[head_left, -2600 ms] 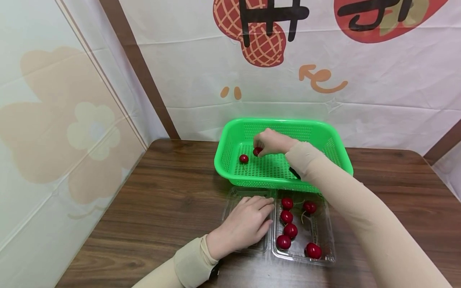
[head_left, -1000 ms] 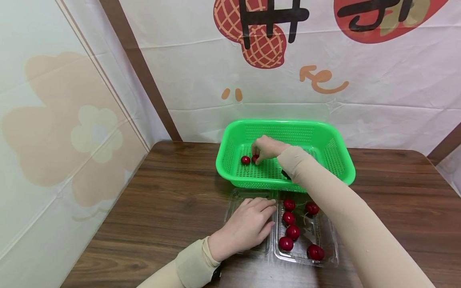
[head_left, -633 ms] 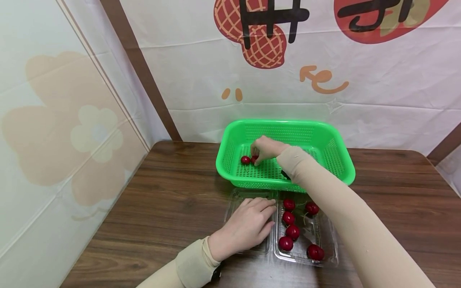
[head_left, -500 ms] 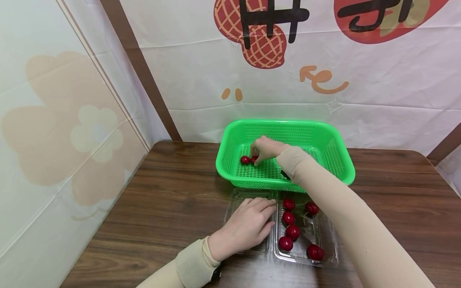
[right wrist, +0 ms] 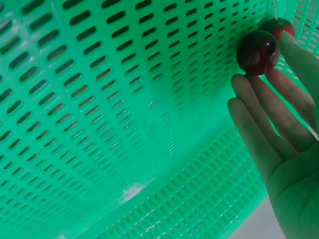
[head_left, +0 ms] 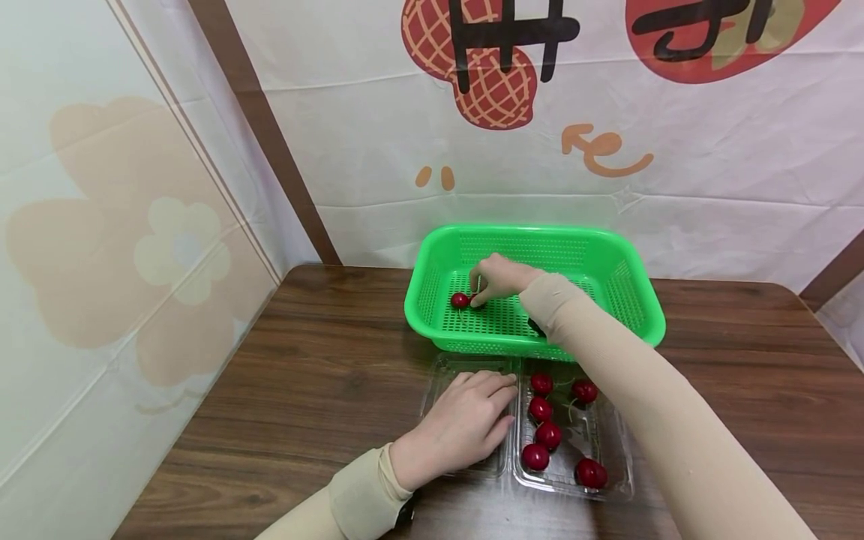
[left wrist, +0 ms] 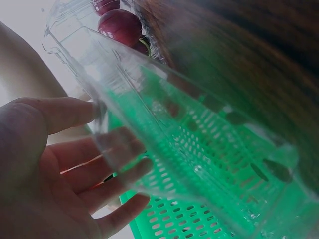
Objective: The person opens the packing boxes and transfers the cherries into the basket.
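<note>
My right hand [head_left: 499, 277] reaches down into a green plastic basket [head_left: 641, 300], its thumb and fingers pinching a cherry [head_left: 475, 301] with an upright stem. In the right wrist view, the thumb lies on this stemmed cherry [right wrist: 278, 25], beside another dark cherry [right wrist: 256, 52] close to the fingertips. That neighbouring cherry [head_left: 460, 300] rests on the basket floor to the left. My left hand [head_left: 466, 420] rests over the left half of a clear plastic clamshell box [head_left: 439, 375]. In the left wrist view, the left hand's fingers [left wrist: 119, 169] are extended against the clear plastic.
Several cherries [head_left: 548, 435] lie in the box's right half [head_left: 574, 491], directly in front of the basket. Both stand on a dark wooden table [head_left: 304, 375]. A printed white cloth [head_left: 364, 135] hangs right behind the basket.
My right hand has lowered the cherry and moved it slightly left, until it sits against the other one in the basket. My left hand stays on the box.
</note>
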A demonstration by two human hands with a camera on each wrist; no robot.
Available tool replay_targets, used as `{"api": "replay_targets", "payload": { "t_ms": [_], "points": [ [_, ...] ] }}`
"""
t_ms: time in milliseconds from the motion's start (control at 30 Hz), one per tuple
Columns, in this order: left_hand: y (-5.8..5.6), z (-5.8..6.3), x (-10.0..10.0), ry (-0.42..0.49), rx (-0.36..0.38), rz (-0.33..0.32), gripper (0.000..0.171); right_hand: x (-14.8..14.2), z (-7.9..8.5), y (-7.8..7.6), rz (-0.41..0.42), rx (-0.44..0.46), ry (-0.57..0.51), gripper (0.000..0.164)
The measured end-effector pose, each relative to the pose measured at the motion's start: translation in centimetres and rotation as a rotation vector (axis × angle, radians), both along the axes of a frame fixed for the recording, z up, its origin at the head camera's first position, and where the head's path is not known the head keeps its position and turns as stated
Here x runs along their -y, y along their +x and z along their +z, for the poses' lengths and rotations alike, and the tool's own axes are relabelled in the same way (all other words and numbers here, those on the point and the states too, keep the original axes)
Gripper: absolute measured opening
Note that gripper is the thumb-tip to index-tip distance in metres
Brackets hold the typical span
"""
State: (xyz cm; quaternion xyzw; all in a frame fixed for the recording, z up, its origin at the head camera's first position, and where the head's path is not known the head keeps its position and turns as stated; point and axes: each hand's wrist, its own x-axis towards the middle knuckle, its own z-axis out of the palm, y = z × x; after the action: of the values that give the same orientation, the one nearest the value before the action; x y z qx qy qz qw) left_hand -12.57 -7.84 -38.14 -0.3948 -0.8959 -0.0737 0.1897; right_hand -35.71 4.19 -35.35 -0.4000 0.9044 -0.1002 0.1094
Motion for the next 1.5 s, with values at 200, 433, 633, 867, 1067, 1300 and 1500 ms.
{"api": "replay_targets", "payload": {
  "t_ms": [200,433,633,867,1067,1300,1500],
  "points": [
    [0.0,-0.1,0.0,0.002,-0.003,-0.001,0.032,-0.2,0.5,0.1,-0.009,-0.016,0.016,0.027],
    [0.0,-0.2,0.0,0.006,-0.003,0.001,0.032,-0.6,1.1,-0.1,-0.002,-0.015,0.028,0.024],
    [0.0,-0.2,0.0,0.007,-0.005,0.007,0.032,-1.1,1.8,0.1,0.008,-0.045,0.026,0.02],
    [-0.1,-0.1,0.0,0.007,-0.004,0.002,0.032,-2.1,3.3,1.0,0.016,-0.074,0.036,0.02],
    [-0.1,-0.2,0.0,0.007,0.002,0.004,0.032,-3.2,4.1,1.6,0.024,-0.106,0.029,0.022],
    [-0.1,-0.1,0.1,0.008,0.013,0.007,0.032,-4.2,4.2,2.0,0.038,-0.142,0.004,0.024],
    [0.0,0.0,0.1,0.006,0.011,0.008,0.032,-4.9,4.6,2.6,0.041,-0.171,-0.009,0.021]
  ]
}}
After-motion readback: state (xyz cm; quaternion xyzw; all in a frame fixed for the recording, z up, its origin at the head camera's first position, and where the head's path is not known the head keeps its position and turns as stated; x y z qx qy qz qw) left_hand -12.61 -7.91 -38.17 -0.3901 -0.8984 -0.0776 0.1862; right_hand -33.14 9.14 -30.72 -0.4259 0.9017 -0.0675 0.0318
